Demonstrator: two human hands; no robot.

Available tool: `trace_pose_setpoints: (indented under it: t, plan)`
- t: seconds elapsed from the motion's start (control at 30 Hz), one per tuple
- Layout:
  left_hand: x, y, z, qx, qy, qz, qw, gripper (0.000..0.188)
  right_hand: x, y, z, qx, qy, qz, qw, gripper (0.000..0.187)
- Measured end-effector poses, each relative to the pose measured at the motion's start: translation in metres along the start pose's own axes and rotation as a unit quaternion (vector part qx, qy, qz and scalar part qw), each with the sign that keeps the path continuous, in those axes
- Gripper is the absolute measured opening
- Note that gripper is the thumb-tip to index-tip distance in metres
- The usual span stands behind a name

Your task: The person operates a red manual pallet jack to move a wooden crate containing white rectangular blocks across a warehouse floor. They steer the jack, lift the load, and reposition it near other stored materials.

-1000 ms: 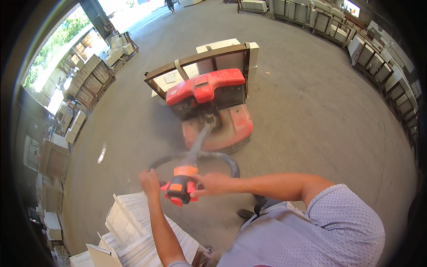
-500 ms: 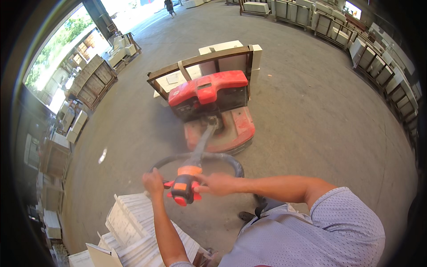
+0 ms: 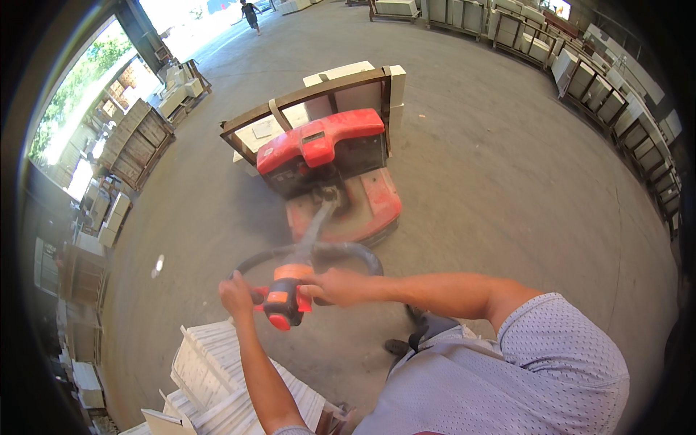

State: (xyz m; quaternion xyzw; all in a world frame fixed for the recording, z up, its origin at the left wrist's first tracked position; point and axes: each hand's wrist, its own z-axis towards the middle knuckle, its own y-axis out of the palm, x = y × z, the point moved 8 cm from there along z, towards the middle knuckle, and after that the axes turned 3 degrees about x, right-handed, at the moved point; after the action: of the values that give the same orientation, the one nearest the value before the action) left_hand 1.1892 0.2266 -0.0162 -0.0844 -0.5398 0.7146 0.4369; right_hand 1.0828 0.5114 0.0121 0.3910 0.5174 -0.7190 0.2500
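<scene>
Grey floor point(image 3: 493, 196) holds pale slabs point(image 3: 210, 366) near the truck handle point(image 3: 284, 306).

Red pallet truck point(image 3: 319, 141), tiller toward operator. Left hand point(image 3: 235, 296) wrapped on handle loop point(image 3: 355, 250), left end; right hand point(image 3: 344, 286) has fingers on control head point(image 3: 283, 308). Slab-loaded brown frame point(image 3: 326, 91) just beyond truck. White slabs point(image 3: 210, 370) operator's side of truck, left. I see someone point(image 3: 251, 14) well beyond truck.

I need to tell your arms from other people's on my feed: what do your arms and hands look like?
The left hand and right hand are ungloved, and the forearms bare, with no watch or cable visible. The right sleeve is short, pale grey and dotted with small holes; only the edge of the left sleeve shows.
</scene>
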Motion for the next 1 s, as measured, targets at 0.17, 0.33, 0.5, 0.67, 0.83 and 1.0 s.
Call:
trace_pose_setpoints:
  t: [0.17, 0.33, 0.5, 0.67, 0.83, 1.0]
  plan:
    - [0.012, 0.018, 0.009, 0.000, 0.031, 0.027, 0.999, 0.049, 0.016, -0.006, 0.000, -0.023, 0.081, 0.035, 0.996, 0.051]
    - [0.028, 0.026, 0.018, 0.010, 0.027, 0.012, 1.000, 0.054, 0.018, -0.025, -0.004, -0.069, 0.161, 0.031, 0.984, 0.052]
    - [0.046, 0.030, 0.029, -0.010, 0.010, 0.026, 1.000, 0.053, 0.018, -0.047, -0.001, -0.083, 0.181, 0.053, 0.978, 0.054]
    - [0.062, 0.042, 0.041, -0.038, -0.001, 0.040, 0.999, 0.055, 0.042, -0.063, 0.014, -0.058, 0.152, 0.033, 0.986, 0.055]
    - [0.072, 0.053, 0.053, -0.009, -0.022, 0.053, 0.998, 0.056, 0.063, -0.081, 0.029, -0.058, 0.092, 0.025, 0.994, 0.057]
    - [0.089, 0.079, 0.065, -0.031, -0.027, 0.089, 0.995, 0.057, 0.083, -0.114, 0.034, -0.122, 0.214, 0.030, 0.969, 0.057]
